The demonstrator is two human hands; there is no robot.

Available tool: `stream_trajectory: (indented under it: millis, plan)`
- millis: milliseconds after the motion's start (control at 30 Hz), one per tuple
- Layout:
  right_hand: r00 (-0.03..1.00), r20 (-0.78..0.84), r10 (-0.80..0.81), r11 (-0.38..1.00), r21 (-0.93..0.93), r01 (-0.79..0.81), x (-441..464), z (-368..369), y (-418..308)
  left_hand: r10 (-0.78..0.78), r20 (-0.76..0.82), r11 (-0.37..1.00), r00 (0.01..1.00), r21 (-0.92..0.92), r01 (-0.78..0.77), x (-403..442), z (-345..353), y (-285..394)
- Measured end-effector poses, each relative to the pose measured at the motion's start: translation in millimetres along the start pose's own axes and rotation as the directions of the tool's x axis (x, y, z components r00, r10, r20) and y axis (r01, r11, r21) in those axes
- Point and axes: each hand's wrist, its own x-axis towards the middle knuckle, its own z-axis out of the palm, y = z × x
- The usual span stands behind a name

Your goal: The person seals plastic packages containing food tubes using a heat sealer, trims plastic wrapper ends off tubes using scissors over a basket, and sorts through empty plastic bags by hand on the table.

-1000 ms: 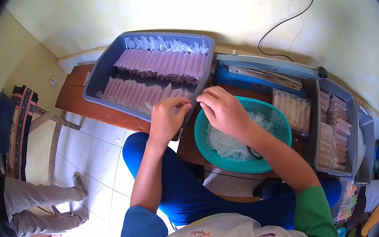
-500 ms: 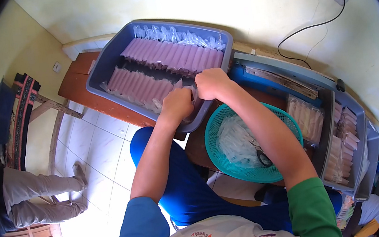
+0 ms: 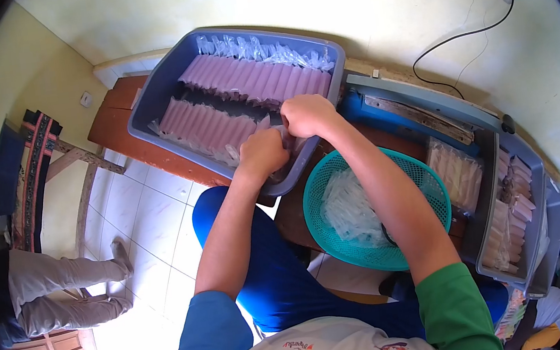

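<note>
My left hand and my right hand are close together over the near right corner of a grey plastic tub. Both are closed, fingers curled in. A clear plastic sleeve with pink liquid shows at my left hand's fingers, and clear plastic stretches between the two fists. My fingers cover most of it. Inside the tub lie two rows of filled pink plastic tubes, a far row with clear loose ends along the back wall, and a near row beside my left hand.
Below my right forearm stands a teal mesh basket holding clear empty sleeves. At right, another grey tub holds pinkish packets. A black cord hangs from a wall socket. Another person's legs are at the left.
My right hand has shifted slightly left and up, and its forearm now covers the scissors in the basket. My left hand stays almost in place. The whole view has moved slightly.
</note>
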Motion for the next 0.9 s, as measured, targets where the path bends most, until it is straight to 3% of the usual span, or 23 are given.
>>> stream_trajectory:
  millis: [67, 200, 267, 333, 400, 467, 500, 533, 600, 667, 733, 767, 800, 900]
  plan:
    - [0.975, -0.192, -0.109, 0.955, 0.251, 0.156, -1.7, 4.7, 8.1, 0.013, -0.096, 0.994, 0.995, -0.103, -0.023, -6.8, -6.0, 3.8]
    - [0.930, -0.360, -0.075, 0.888, 0.399, 0.226, -1.2, 10.2, 14.3, -0.050, -0.291, 0.974, 0.956, -0.226, -0.017, 9.1, 8.0, -8.6]
    - [0.860, -0.509, -0.019, 0.698, 0.610, 0.377, -4.1, 12.4, 17.2, -0.049, -0.431, 0.871, 0.901, -0.460, -0.173, 8.6, 3.9, -7.1]
    - [0.824, -0.566, -0.012, 0.637, 0.631, 0.443, -7.3, 14.1, 18.8, -0.077, -0.477, 0.818, 0.876, -0.532, -0.218, 5.1, -3.1, -0.2]
    - [0.778, -0.626, 0.040, 0.428, 0.715, 0.553, -13.4, 10.9, 16.8, -0.108, -0.518, 0.759, 0.849, -0.594, -0.266, 3.1, -8.0, 6.4]
    - [0.826, -0.562, 0.047, 0.405, 0.767, 0.498, -26.2, 10.9, 21.7, -0.210, -0.552, 0.453, 0.807, -0.786, -0.420, 3.1, -9.5, 12.8]
    - [0.832, -0.554, 0.036, 0.318, 0.796, 0.516, -31.6, 12.4, 22.6, -0.185, -0.529, 0.324, 0.829, -0.829, -0.456, 1.8, -11.2, 14.0]
    - [0.839, -0.543, 0.024, 0.227, 0.820, 0.525, -37.6, 15.0, 23.6, -0.179, -0.528, 0.319, 0.830, -0.829, -0.459, -1.0, -10.3, 16.5]
    - [0.849, -0.527, 0.030, 0.270, 0.822, 0.501, -54.8, 14.8, 27.1, -0.172, -0.542, 0.019, 0.823, -0.837, -0.547, -10.8, -14.0, 24.9]
    - [0.854, -0.516, 0.064, 0.100, 0.855, 0.509, -75.0, 16.4, 29.2, -0.104, -0.517, -0.043, 0.849, -0.851, -0.524, -15.5, -10.4, 26.0]
    - [0.833, -0.547, 0.084, 0.086, 0.837, 0.541, -96.1, 15.4, 35.9, 0.009, -0.481, -0.249, 0.877, -0.850, -0.464, -23.2, -4.9, 30.6]
    - [0.828, -0.559, 0.045, 0.178, 0.820, 0.544, -111.6, 12.1, 42.0, 0.071, -0.470, -0.308, 0.880, -0.849, -0.429, -27.5, -4.1, 33.2]
    - [0.823, -0.568, 0.005, 0.269, 0.794, 0.546, -125.5, 8.7, 45.7, 0.081, -0.470, -0.312, 0.879, -0.849, -0.425, -32.1, -4.4, 36.1]
    - [0.804, -0.585, 0.106, 0.284, 0.793, 0.539, -162.9, 9.9, 52.2, 0.254, -0.435, -0.308, 0.864, -0.883, -0.354, -43.2, -1.4, 40.9]
